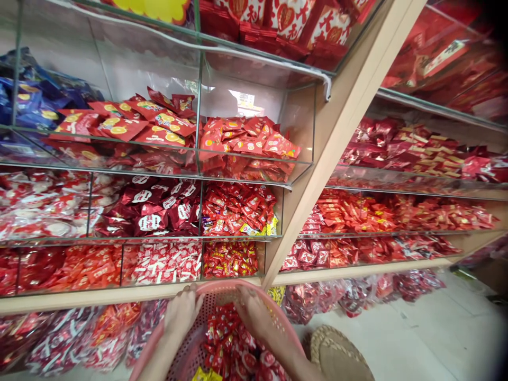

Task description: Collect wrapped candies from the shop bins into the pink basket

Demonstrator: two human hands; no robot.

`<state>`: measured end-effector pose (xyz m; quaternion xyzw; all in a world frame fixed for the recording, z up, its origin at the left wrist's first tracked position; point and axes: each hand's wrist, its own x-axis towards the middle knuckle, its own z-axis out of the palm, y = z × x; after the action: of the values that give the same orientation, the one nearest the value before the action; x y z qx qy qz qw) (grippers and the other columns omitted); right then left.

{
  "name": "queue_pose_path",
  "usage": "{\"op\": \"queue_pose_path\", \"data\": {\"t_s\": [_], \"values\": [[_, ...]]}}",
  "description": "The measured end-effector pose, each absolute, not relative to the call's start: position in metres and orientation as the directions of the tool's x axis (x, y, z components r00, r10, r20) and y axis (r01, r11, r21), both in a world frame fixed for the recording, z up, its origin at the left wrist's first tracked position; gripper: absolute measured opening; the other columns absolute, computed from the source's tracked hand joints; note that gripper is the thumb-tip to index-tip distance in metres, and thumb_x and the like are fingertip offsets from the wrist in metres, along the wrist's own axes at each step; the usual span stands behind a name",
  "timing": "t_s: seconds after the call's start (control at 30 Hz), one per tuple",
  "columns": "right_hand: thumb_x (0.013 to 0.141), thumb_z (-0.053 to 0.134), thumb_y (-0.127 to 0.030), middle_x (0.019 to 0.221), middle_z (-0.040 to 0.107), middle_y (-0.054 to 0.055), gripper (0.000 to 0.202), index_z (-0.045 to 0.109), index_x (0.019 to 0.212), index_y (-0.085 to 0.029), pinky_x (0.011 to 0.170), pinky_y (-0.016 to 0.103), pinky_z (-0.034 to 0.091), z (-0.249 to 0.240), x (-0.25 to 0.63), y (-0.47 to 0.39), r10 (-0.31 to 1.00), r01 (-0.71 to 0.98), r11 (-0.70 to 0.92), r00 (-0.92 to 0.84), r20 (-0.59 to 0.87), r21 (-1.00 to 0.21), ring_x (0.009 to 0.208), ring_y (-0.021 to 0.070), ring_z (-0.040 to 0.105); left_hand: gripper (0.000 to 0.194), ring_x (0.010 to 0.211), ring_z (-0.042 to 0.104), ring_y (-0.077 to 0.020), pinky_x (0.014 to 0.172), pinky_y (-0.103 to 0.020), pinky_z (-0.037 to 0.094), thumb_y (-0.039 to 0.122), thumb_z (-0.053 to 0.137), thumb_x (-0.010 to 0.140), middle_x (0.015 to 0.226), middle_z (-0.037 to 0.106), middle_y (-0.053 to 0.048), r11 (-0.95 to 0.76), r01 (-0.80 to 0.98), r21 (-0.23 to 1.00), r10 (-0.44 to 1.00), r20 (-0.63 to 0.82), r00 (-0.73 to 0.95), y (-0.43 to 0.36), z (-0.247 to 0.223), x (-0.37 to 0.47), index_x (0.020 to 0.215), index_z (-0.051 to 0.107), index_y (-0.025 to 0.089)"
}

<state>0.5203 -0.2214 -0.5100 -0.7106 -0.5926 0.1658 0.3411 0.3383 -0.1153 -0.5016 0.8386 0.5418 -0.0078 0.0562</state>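
Basket: pink basket [194,346] is sitting near, holding red packets [220,333].
Hands: left hand [182,311] and right hand [251,312] are lying at its far rim; whether either grip is closing, I cannot tell.
Load: seemingly partial; what is remaining isn't showing.
Edges: shelf [71,300] is bordering far; floor [424,338] is spreading right.

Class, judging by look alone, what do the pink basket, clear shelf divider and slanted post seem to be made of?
Pink basket: probably moulded plastic, smooth, with many small holes.
Clear shelf divider: glass or perhaps acrylic, glossy; it is transparent with a darker edge.
Slanted post: wood or laminate, fairly matt, given its pale tan colour.
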Motion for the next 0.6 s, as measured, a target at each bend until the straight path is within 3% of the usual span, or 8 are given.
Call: {"op": "queue_pose_path", "data": {"t_s": [0.1,0.23,0.33,0.5,0.6], "values": [[0.084,0.042,-0.021,0.118,0.058,0.009,0.042,0.043,0.126,-0.02,0.093,0.033,0.041,-0.449,0.514,-0.228,0.973,0.79,0.042,0.105,0.203,-0.612,0.111,0.0206,0.051,0.044,0.086,0.063,-0.022,0.069,-0.031,0.047,0.038,0.024,0.088,0.099,0.064,-0.015,-0.409,0.908,0.085,0.907,-0.067,0.415,-0.116,-0.5,0.338,0.115,0.048,0.012],[0.088,0.039,-0.024,0.114,0.058,0.006,0.037,0.043,0.125,-0.023,0.092,0.032,0.042,-0.358,0.513,-0.222,0.891,0.846,0.251,-0.012,0.454,-0.471,0.104,0.0162,0.051,0.043,0.087,0.063,-0.0232,0.068,-0.033,0.048,0.038,0.026,0.088,0.103,0.062,-0.016,-0.407,0.908,0.097,0.907,-0.079,0.414,-0.116,-0.499,0.338,0.115,0.047,0.012],[0.089,0.037,-0.022,0.113,0.057,0.007,0.035,0.043,0.124,-0.02,0.093,0.033,0.04,-0.312,0.52,-0.203,0.823,0.904,0.296,-0.077,0.563,-0.308,0.105,0.0162,0.048,0.041,0.085,0.063,-0.0221,0.068,-0.032,0.048,0.037,0.028,0.088,0.104,0.061,-0.016,-0.413,0.904,0.109,0.904,-0.075,0.422,-0.116,-0.502,0.337,0.115,0.047,0.013],[0.088,0.039,-0.036,0.13,0.043,0.013,0.045,0.04,0.128,-0.016,0.097,0.042,0.033,-0.277,0.534,-0.148,0.815,0.983,0.181,-0.143,0.561,-0.013,0.118,0.025,0.037,0.04,0.083,0.063,-0.0216,0.068,-0.031,0.047,0.035,0.027,0.088,0.099,0.063,-0.015,-0.422,0.9,0.109,0.904,-0.03,0.427,-0.114,-0.509,0.335,0.111,0.05,0.013],[0.085,0.041,-0.049,0.135,0.037,0.016,0.059,0.035,0.132,-0.015,0.098,0.048,0.028,-0.271,0.543,-0.115,0.843,0.993,0.071,-0.113,0.526,0.1,0.121,0.0306,0.033,0.041,0.084,0.063,-0.0225,0.068,-0.032,0.048,0.035,0.026,0.088,0.099,0.063,-0.014,-0.428,0.896,0.115,0.901,-0.026,0.434,-0.113,-0.511,0.335,0.112,0.05,0.012]]}}
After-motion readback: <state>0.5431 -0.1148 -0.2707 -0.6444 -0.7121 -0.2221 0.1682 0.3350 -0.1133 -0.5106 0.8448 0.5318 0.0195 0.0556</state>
